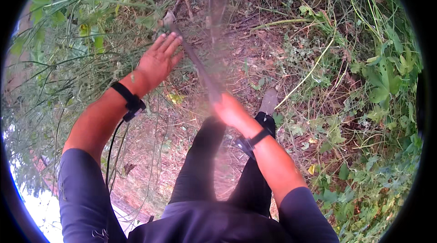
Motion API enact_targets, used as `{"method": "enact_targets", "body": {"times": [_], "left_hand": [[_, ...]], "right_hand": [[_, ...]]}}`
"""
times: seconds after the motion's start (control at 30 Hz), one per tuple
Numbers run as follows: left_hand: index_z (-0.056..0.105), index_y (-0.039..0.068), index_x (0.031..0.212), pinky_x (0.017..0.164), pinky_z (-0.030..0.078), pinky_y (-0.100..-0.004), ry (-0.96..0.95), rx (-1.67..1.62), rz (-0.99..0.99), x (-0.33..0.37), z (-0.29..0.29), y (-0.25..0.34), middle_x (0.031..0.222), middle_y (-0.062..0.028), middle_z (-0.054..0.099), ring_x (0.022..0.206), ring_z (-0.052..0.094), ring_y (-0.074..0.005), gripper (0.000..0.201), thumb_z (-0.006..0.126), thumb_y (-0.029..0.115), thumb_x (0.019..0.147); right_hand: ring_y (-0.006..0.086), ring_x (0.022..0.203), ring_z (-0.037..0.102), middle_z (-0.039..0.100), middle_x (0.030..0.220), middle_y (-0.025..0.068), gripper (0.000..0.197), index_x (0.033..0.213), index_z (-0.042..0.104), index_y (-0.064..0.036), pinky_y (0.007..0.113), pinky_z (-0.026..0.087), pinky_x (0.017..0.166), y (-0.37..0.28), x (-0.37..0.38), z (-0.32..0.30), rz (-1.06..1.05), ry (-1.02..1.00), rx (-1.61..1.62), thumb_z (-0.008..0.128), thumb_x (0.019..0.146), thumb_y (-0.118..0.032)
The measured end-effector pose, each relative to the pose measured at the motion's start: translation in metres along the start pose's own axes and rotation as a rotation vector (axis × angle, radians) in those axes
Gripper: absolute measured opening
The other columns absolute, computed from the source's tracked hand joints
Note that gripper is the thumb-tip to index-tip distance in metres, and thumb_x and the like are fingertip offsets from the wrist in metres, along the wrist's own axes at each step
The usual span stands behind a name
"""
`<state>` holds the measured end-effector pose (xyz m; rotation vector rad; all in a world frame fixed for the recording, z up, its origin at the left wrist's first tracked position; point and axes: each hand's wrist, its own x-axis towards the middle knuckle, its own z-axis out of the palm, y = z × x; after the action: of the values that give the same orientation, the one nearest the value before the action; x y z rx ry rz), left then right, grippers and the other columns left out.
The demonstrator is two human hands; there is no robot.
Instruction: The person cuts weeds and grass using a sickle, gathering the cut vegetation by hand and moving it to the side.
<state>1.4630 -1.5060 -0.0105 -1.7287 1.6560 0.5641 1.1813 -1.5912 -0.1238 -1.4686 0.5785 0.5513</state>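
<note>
My right hand (230, 110) is closed around the near end of a long wooden handle (198, 63), which slants away to the far left. At its far end sits a small pale head (169, 17), partly among stems; its exact kind is blurred. Just left of the handle, my left hand (159, 59) is stretched out, back upward, fingers extended, holding nothing that I can see. Its fingertips come close to the handle near the head; whether they touch it I cannot tell. Tangled green stems (91, 67) surround the left hand.
Dry litter and cut stems cover the ground (255, 56) ahead. Leafy vines (384, 81) grow thickly along the right. My shoe (269, 101) stands beyond the right hand. A black cable (109, 156) hangs from the left wrist strap (129, 102).
</note>
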Motion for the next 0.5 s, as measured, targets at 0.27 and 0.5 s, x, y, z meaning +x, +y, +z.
{"method": "enact_targets", "body": {"times": [0.27,0.5], "left_hand": [[0.042,-0.001,0.14,0.101,0.041,-0.0491,-0.407,-0.241,-0.359,0.018,0.054,-0.022,0.124,-0.0222,0.061,0.119,0.058,-0.0363,0.055,0.055,0.014,0.088],[0.057,-0.003,0.103,0.077,0.058,-0.0426,-0.307,-0.441,-0.406,0.011,0.09,0.003,0.099,-0.0201,0.07,0.091,0.071,-0.0359,0.022,0.054,0.008,0.084]], "right_hand": [[0.0308,0.075,0.065,0.064,0.08,0.0146,0.029,0.109,0.058,-0.0004,0.044,0.05,0.067,0.005,-0.084,-0.054,0.133,0.048,-0.222,0.061,0.092,-0.023],[0.0102,0.041,0.043,0.045,0.059,-0.0013,0.016,0.098,0.047,-0.0066,0.03,0.038,0.035,-0.004,0.015,-0.052,0.383,0.206,0.407,0.056,0.097,-0.02]]}}
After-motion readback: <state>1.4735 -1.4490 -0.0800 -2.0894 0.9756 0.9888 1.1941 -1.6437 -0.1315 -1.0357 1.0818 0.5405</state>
